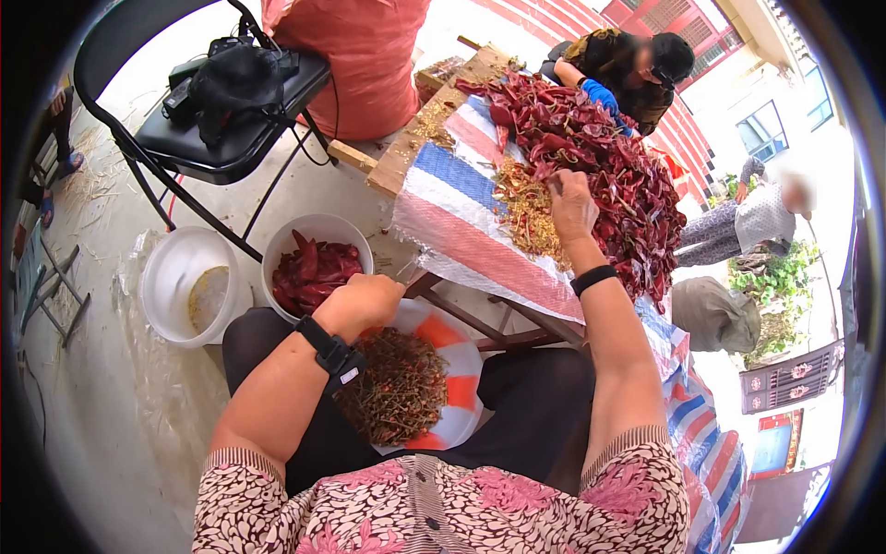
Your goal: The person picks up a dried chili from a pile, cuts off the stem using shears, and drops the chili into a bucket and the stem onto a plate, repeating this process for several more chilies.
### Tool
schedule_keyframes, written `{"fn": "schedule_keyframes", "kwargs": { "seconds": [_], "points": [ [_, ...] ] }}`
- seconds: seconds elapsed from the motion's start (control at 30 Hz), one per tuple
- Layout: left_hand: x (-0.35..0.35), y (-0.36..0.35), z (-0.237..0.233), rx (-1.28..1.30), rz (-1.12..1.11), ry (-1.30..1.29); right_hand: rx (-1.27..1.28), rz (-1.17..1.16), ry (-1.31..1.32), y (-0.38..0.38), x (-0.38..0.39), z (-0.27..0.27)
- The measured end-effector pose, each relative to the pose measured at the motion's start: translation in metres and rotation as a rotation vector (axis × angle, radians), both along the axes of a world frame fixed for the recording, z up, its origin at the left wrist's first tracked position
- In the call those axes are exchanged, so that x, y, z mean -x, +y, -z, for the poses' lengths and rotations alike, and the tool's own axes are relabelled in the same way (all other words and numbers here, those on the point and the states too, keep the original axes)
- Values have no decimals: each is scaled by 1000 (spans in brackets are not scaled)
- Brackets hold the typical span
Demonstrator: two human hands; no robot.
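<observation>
A heap of dried red chili peppers [591, 138] lies on a striped woven sheet [480, 217] over a wooden table. My right hand [573, 205] is at the heap's near edge, its fingers pinched on a dried chili pepper. Loose yellow seeds [528, 217] are scattered beside it. My left hand [371, 300] is closed just right of a white bucket [318, 224] holding red chili peppers [318, 272]; what it holds, if anything, is hidden. Below that hand, an orange-and-white basin [466, 369] full of stems [397, 388] sits between my legs.
Left of the bucket stands another white tub [189, 286]. A black folding chair [198, 152] carries dark gear. Behind it is a large red sack [355, 65]. Across the table a person in blue gloves [602, 95] bends over the heap; another person [748, 217] stands farther right.
</observation>
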State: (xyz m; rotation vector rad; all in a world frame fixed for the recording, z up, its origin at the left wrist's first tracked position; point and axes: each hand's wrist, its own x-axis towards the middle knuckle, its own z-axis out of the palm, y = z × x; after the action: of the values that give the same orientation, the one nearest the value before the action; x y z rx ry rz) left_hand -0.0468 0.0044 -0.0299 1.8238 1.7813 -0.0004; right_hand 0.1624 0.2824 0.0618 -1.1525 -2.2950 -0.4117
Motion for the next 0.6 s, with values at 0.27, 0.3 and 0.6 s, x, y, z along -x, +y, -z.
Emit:
{"fn": "schedule_keyframes", "kwargs": {
  "seconds": [0.27,0.3,0.6],
  "points": [
    [-6,6,-29,-371,-102,-531,912,-277,1082,-43,-8,-40],
    [-8,8,-32,-432,-143,-714,1002,-296,1135,-55,-8,-39],
    [-26,7,-63,-1042,-215,-760,1463,-484,1016,-171,15,-6]
  ]
}}
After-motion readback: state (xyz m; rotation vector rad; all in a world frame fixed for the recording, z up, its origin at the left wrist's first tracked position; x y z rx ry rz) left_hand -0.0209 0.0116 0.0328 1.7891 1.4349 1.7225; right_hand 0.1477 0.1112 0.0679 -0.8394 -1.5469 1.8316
